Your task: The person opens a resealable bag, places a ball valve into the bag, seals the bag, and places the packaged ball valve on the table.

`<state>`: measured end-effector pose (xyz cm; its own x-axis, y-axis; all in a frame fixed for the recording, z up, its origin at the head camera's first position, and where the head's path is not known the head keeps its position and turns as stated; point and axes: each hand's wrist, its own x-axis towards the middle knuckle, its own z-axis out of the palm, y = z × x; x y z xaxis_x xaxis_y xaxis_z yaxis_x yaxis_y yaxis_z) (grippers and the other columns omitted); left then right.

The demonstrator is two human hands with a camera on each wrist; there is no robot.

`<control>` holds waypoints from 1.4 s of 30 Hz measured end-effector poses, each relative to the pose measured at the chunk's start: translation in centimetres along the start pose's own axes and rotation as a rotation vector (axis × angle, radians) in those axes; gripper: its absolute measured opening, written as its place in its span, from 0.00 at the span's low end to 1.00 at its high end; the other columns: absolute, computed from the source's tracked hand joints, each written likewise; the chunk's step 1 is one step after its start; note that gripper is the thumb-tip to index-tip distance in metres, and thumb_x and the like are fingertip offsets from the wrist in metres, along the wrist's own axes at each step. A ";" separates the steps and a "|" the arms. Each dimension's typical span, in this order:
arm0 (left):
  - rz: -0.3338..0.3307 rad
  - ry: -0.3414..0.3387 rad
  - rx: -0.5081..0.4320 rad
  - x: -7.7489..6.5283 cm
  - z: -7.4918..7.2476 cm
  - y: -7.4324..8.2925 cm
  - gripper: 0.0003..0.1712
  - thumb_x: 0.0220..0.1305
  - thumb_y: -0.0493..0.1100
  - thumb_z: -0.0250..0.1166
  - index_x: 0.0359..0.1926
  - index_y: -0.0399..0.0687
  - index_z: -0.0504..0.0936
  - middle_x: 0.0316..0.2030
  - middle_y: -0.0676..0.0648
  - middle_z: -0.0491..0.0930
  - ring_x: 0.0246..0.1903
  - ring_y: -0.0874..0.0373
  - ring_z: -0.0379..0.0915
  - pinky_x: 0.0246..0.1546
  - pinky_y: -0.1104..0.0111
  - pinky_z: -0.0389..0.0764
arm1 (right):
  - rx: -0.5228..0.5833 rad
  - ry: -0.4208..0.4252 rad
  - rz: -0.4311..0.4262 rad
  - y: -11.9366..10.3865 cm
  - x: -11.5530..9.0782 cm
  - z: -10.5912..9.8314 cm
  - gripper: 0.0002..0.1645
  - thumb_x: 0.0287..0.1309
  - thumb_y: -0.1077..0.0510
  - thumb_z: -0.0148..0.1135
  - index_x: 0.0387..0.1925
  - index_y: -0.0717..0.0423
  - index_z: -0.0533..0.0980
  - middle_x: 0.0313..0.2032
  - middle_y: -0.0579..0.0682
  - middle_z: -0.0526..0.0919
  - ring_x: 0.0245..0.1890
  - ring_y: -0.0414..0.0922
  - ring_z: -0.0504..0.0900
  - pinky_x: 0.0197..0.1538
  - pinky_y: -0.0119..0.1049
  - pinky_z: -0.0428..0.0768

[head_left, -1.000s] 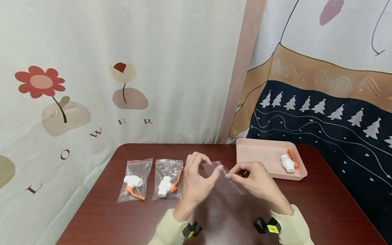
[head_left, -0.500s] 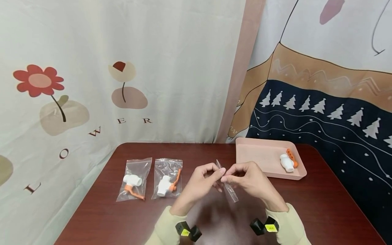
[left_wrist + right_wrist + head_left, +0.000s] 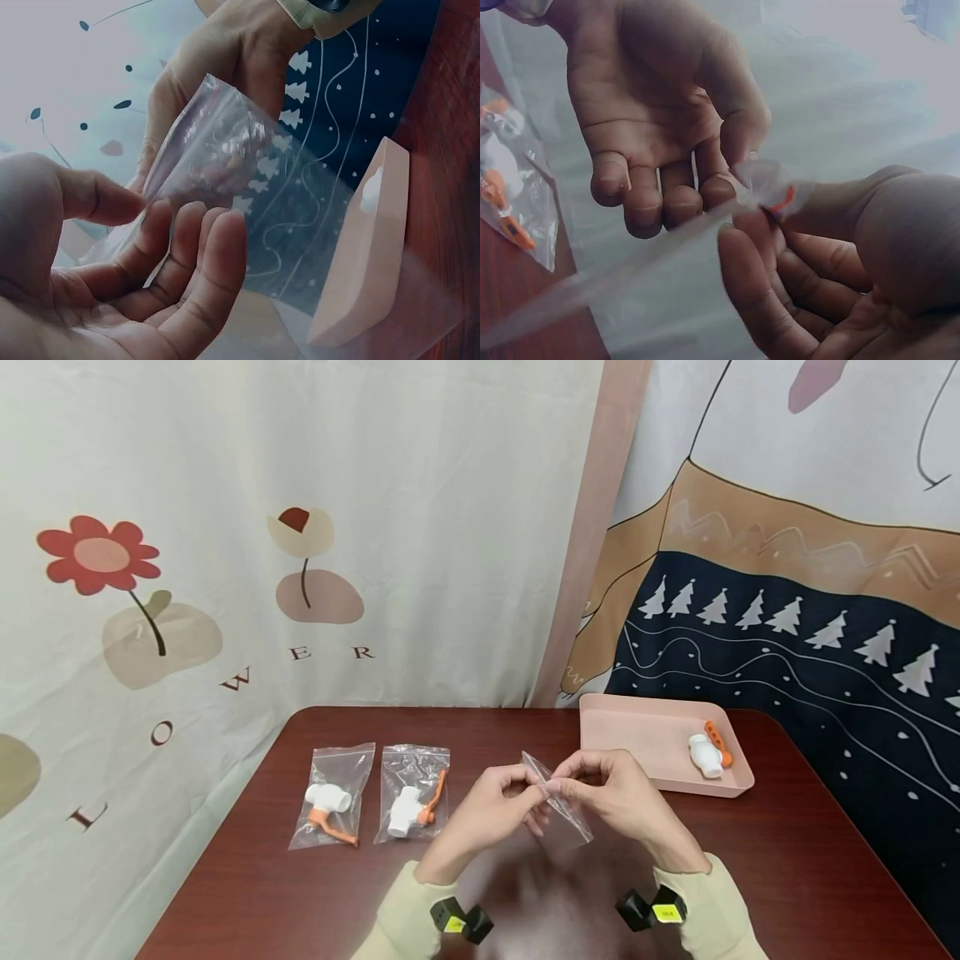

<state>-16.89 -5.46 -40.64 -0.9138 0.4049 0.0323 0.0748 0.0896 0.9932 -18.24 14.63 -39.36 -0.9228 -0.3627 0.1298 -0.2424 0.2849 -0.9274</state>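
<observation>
An empty clear zip bag (image 3: 573, 822) hangs tilted above the middle of the table, its top edge between my two hands. The thumb and index finger of my left hand (image 3: 480, 814) pinch one side of that edge. Close beside it, my right hand (image 3: 626, 797) pinches the edge between thumb and index finger. In the left wrist view the bag (image 3: 217, 150) spreads out past my left fingers and partly covers the right hand. A small red-orange mark shows on the bag near the fingertips in the right wrist view.
On the left lie two clear zip bags, a left one (image 3: 341, 764) and a right one (image 3: 397, 768), each with a white ball valve with an orange handle inside. A pink tray (image 3: 637, 739) at the back right holds another such valve (image 3: 707, 755). Curtains hang behind the table (image 3: 255, 877).
My left hand has moved right and taken hold of the bag's edge beside the right hand. The bag turned edge-on, then tilted slightly back.
</observation>
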 end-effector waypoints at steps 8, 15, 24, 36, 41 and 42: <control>0.102 0.050 -0.003 -0.1 0.4 0.2 0.10 0.74 0.33 0.56 0.36 0.29 0.79 0.30 0.27 0.82 0.27 0.50 0.82 0.30 0.55 0.89 | -0.030 0.018 0.000 -0.1 0.0 0.4 0.09 0.65 0.52 0.70 0.38 0.55 0.83 0.25 0.47 0.83 0.24 0.42 0.81 0.28 0.31 0.79; 0.108 0.048 0.000 -0.1 0.1 0.2 0.12 0.78 0.37 0.52 0.39 0.31 0.76 0.31 0.29 0.82 0.25 0.59 0.82 0.32 0.49 0.88 | -0.040 0.018 0.002 -0.5 0.0 0.7 0.10 0.66 0.52 0.69 0.37 0.55 0.83 0.27 0.50 0.85 0.25 0.42 0.84 0.30 0.33 0.83; 0.118 0.054 0.063 -0.2 0.1 0.2 0.10 0.75 0.33 0.52 0.35 0.36 0.77 0.29 0.34 0.83 0.27 0.50 0.84 0.33 0.47 0.88 | -0.129 0.102 -0.096 -0.3 -0.1 1.2 0.06 0.63 0.56 0.72 0.31 0.51 0.82 0.25 0.46 0.84 0.23 0.37 0.81 0.28 0.29 0.81; 0.143 0.298 0.425 -0.5 0.8 0.2 0.12 0.60 0.36 0.59 0.21 0.50 0.73 0.16 0.54 0.76 0.17 0.69 0.72 0.22 0.76 0.73 | -0.361 0.186 -0.319 0.0 -0.1 2.4 0.12 0.54 0.66 0.70 0.25 0.46 0.80 0.19 0.36 0.78 0.20 0.29 0.74 0.25 0.28 0.78; 0.133 0.395 0.541 -0.6 0.4 0.2 0.12 0.53 0.36 0.59 0.18 0.52 0.68 0.14 0.60 0.65 0.17 0.69 0.62 0.20 0.76 0.63 | -0.448 0.289 -0.329 0.1 -0.1 2.1 0.13 0.49 0.68 0.67 0.23 0.45 0.78 0.18 0.36 0.76 0.19 0.30 0.71 0.24 0.27 0.75; 0.127 0.404 0.543 -0.6 0.3 0.2 0.12 0.53 0.36 0.59 0.17 0.52 0.68 0.14 0.60 0.66 0.17 0.70 0.64 0.20 0.76 0.63 | -0.460 0.302 -0.329 0.1 -0.1 1.9 0.13 0.48 0.68 0.67 0.23 0.45 0.78 0.18 0.36 0.75 0.20 0.30 0.71 0.24 0.27 0.75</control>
<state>-16.19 -5.42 -40.47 -0.9541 0.0805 0.2883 0.2838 0.5497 0.7857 -17.59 12.98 -40.16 -0.8056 -0.2490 0.5376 -0.5692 0.5771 -0.5857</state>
